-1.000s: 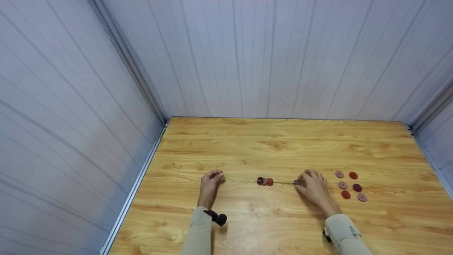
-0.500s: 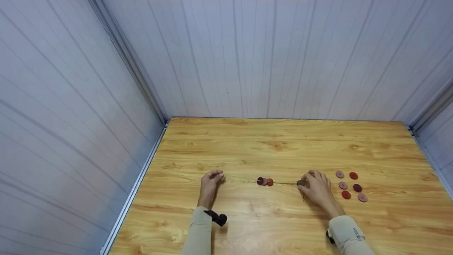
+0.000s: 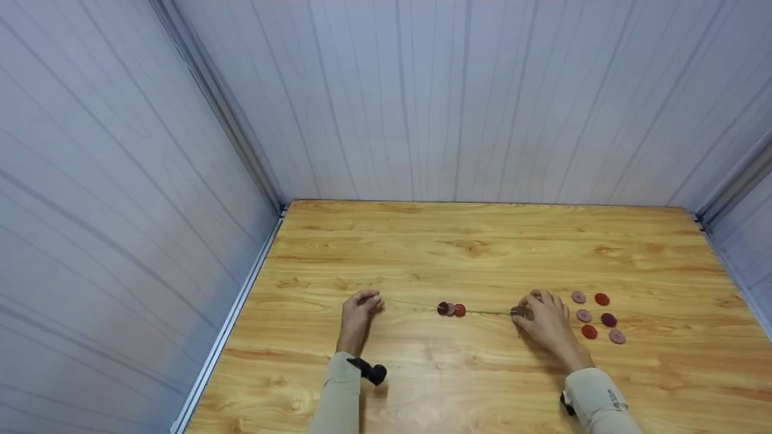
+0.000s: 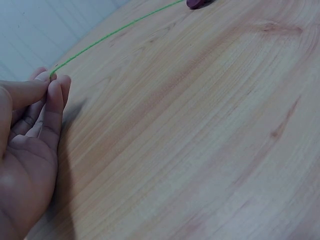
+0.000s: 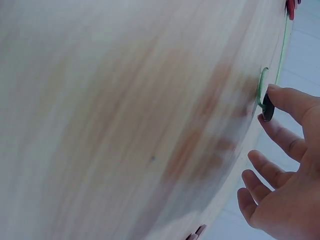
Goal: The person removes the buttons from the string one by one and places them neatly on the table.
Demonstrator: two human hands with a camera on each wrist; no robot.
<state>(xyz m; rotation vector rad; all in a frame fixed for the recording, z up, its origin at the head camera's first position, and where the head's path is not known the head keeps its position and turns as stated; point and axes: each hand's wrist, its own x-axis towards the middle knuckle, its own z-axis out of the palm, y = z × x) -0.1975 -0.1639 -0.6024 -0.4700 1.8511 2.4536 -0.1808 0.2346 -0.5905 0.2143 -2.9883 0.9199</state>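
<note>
My left hand point(image 3: 356, 319) pinches the end of a thin green string point(image 4: 117, 31) between thumb and fingertips. The string runs rightward through a small overlapping row of buttons: a dark maroon button point(image 3: 443, 308), a pink button point(image 3: 451, 310) and a red button point(image 3: 460, 310). At the string's other side, my right hand point(image 3: 547, 325) pinches a dark button point(image 5: 268, 107) by its edge between thumb and index finger. A short loop of green string hangs at this button in the right wrist view. The other right fingers are loosely bent and hold nothing.
Several loose buttons lie on the wooden table point(image 3: 470, 247) to the right of my right hand, among them a pink button point(image 3: 578, 297), a red button point(image 3: 602, 299) and a maroon button point(image 3: 608, 320). Pale panel walls point(image 3: 422, 102) stand behind and at both sides.
My right hand has shifted a little to the right with the dark button, farther from the row on the string. My left hand and the row have stayed in place.
</note>
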